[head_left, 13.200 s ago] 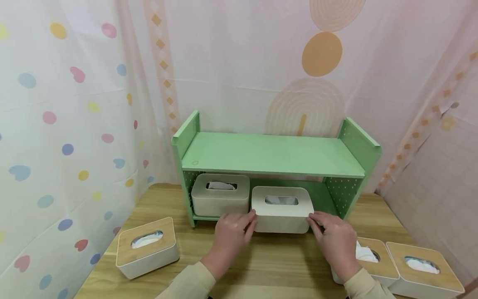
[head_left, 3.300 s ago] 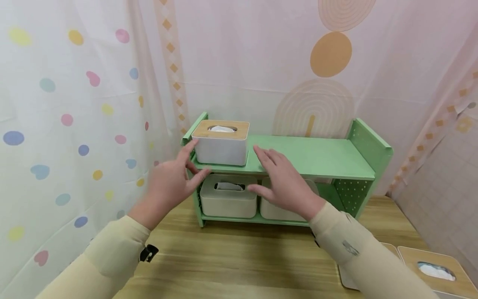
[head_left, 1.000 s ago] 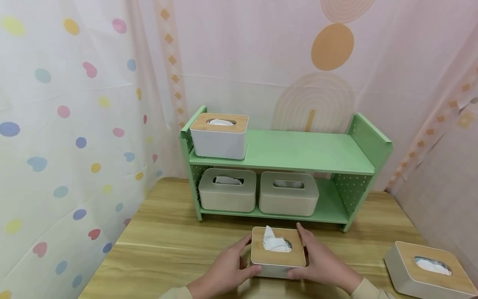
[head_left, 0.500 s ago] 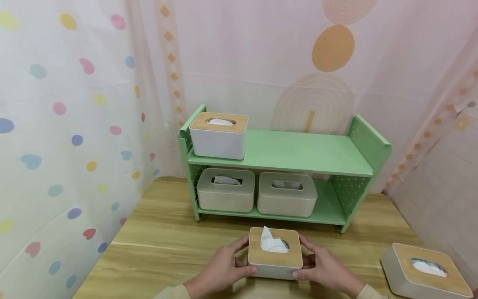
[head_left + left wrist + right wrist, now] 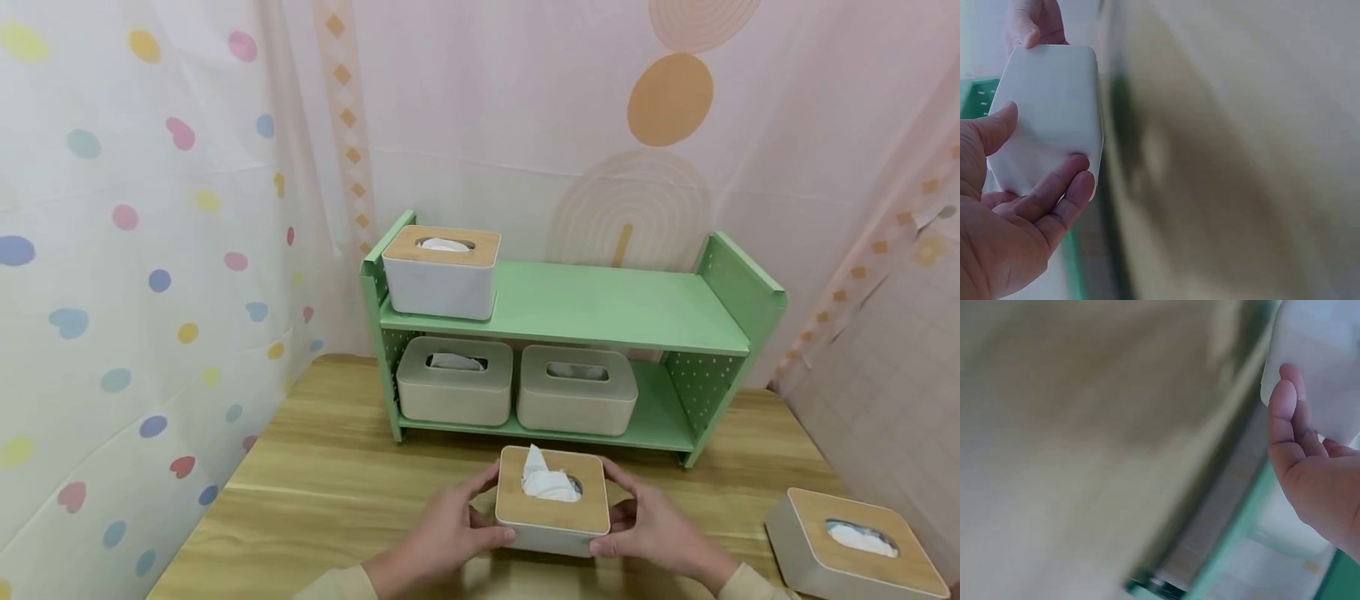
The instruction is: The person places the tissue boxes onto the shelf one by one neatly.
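A white tissue box with a wooden lid and a tissue sticking up is held just above the wooden table, in front of the green shelf. My left hand grips its left side, thumb on the far edge and fingers under the near edge. My right hand grips the right side the same way. In the left wrist view the left hand curls round the box's white wall. In the right wrist view the right hand's fingers lie on the box.
One wooden-lidded box stands at the left end of the top shelf. Two beige boxes sit side by side on the lower shelf. Another wooden-lidded box lies at the table's right. Curtains close in behind and to the left.
Over the last second both hands closed round the box on the table and raised it slightly. Before that they left another box on the top shelf.
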### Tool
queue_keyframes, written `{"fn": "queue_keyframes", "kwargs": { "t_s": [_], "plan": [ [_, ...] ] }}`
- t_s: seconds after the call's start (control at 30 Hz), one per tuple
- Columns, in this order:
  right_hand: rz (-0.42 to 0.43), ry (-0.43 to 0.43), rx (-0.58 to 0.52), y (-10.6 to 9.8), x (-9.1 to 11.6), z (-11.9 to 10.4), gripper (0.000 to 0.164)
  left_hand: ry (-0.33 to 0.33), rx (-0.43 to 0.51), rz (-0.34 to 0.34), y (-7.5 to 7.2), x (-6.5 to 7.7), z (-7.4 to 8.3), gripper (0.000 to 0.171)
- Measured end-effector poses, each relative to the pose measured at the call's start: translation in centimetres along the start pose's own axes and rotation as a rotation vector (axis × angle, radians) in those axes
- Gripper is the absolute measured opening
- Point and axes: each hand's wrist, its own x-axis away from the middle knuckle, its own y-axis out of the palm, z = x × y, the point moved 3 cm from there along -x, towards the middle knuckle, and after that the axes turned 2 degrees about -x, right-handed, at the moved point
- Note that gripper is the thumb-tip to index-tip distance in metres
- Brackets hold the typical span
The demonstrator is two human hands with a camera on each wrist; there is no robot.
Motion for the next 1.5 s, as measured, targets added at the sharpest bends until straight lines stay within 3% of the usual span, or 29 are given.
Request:
{"fn": "queue_keyframes", "kwargs": {
  "t_s": [0.17,0.3,0.5,0.63,0.73,0.9,1.2,1.33,1.5],
  "plan": [
    [0.103,-0.143,0.173,-1.9,0.5,-5.1,0.124,0.124,-0.076,0.095,-2.3,-0.2,4.4,0.094],
    [0.168,-0.198,0.325,-3.6,0.4,-10.1,0.127,0.263,-0.162,0.177,-4.8,-0.7,8.4,0.093],
    [0.232,-0.236,0.489,-6.1,-0.3,-16.1,0.124,0.313,-0.266,0.227,-8.5,-1.6,13.7,0.093],
    [0.217,-0.232,0.456,-7.7,-1.5,-18.6,0.122,0.349,-0.317,0.268,-10.3,-3.0,16.1,0.090],
    [0.192,-0.224,0.376,-8.7,-2.9,-19.4,0.121,0.354,-0.314,0.289,-11.1,-4.4,17.0,0.085],
    [0.183,-0.160,0.340,-9.9,-4.3,-19.3,0.119,0.344,-0.311,0.308,-11.4,-6.0,17.3,0.078],
    [0.202,-0.167,0.342,-11.2,-5.0,-19.8,0.097,0.387,-0.405,0.446,-11.2,-7.0,18.0,0.061],
    [0.299,-0.227,0.338,-11.2,-4.6,-20.2,0.078,0.484,-0.510,0.562,-11.1,-6.9,18.2,0.048],
    [0.587,-0.446,0.475,-10.2,-4.1,-20.4,0.042,0.669,-0.759,0.741,-10.8,-6.7,18.4,0.035]
  ]
}}
